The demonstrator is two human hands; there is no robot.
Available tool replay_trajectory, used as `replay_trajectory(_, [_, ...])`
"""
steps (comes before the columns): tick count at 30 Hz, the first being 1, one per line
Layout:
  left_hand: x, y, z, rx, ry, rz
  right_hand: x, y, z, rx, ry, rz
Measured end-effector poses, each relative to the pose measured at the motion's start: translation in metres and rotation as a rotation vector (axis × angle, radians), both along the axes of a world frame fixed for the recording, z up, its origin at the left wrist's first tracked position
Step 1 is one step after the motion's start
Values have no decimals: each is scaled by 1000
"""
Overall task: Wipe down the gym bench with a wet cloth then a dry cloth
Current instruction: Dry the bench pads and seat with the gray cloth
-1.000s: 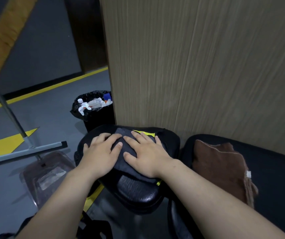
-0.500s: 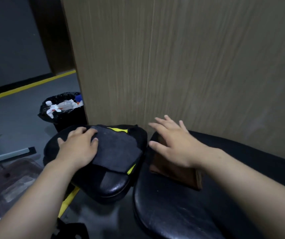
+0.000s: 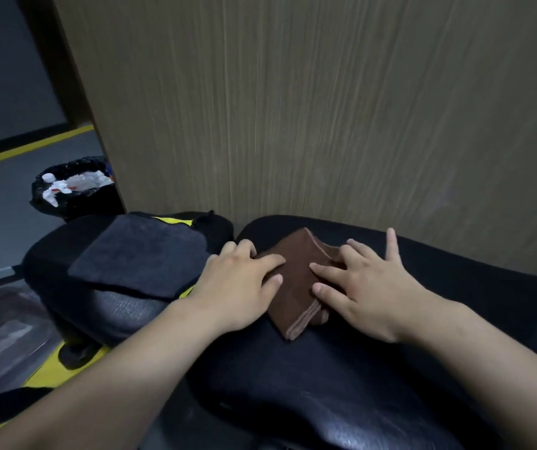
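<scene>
The black padded gym bench has a small seat pad (image 3: 114,306) on the left and a long pad (image 3: 325,378) on the right. A dark grey cloth (image 3: 137,258) lies flat on the seat pad, with no hand on it. A folded brown cloth (image 3: 296,287) rests on the long pad near its left end. My left hand (image 3: 241,284) lies flat on the brown cloth's left side. My right hand (image 3: 367,287) presses flat on its right side, fingers spread. Neither hand grips the cloth.
A wood-grain wall panel (image 3: 325,108) rises directly behind the bench. A black-lined bin (image 3: 72,190) with white litter stands on the grey floor at the left. A yellow floor line (image 3: 30,147) runs behind it. A clear dustpan-like item (image 3: 4,332) lies at lower left.
Both hands left the dark grey cloth and moved right onto the folded brown cloth. The view swung right, and the squeegee handle dropped out of sight.
</scene>
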State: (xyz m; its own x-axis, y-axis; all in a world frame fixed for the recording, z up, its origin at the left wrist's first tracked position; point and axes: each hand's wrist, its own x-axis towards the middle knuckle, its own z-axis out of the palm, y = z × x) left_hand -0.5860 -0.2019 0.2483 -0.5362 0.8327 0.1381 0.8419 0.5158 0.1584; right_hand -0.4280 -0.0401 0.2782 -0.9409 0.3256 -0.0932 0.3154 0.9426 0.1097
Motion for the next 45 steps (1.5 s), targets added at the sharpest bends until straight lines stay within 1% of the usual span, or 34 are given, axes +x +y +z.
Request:
replay_trajectory(4, [3, 10, -2, -6, -52, -70, 28, -6, 12, 67, -40, 9])
replay_trajectory(6, [7, 17, -1, 1, -89, -139, 39, -8, 16, 40, -60, 10])
replay_trajectory(9, [16, 27, 2, 19, -197, -259, 55, -6, 26, -24, -59, 3])
replay_trajectory(10, [20, 30, 3, 19, -218, -299, 60, -4, 27, -17, -46, 14])
replay_trajectory(12, [26, 36, 3, 4, -231, -364, 68, 1, 24, -5, 45, 38])
replay_trajectory(14, [31, 40, 4, -15, -230, -398, 71, 10, 17, 9, 148, 55])
replay_trajectory(15, [33, 42, 4, -22, -224, -407, 72, 14, 13, 3, 164, 55])
replay_trajectory(20, [39, 43, 7, -64, -138, -390, 63, 32, -5, -92, 75, 49])
replay_trajectory(22, [44, 43, 9, -35, -95, -334, 60, 37, -9, -185, 39, 29])
replay_trajectory(24, [49, 45, 12, -17, -98, -257, 59, 39, -9, -293, 39, -17])
replay_trajectory(25, [50, 45, 13, -22, -117, -226, 61, 39, -9, -301, 59, -24])
replay_trajectory(28, [51, 45, 20, -48, -192, -178, 67, 38, -4, -189, 121, -12])
replay_trajectory(30, [52, 45, 23, -45, -226, -175, 73, 34, 0, -156, 131, -30])
replay_trajectory(34, [64, 43, 30, 9, -272, -248, 92, 29, 7, -128, 134, -54])
replay_trajectory(36, [69, 43, 34, 36, -282, -276, 102, 30, 10, -226, 167, -63])
replay_trajectory(39, [84, 46, 41, 77, -303, -297, 127, 33, 12, -414, 290, -60])
replay_trajectory(42, [106, 56, 47, 131, -364, -348, 158, 34, 16, -496, 408, -109])
replay_trajectory(45, [137, 73, 54, 218, -465, -423, 197, 39, 21, -601, 581, -169])
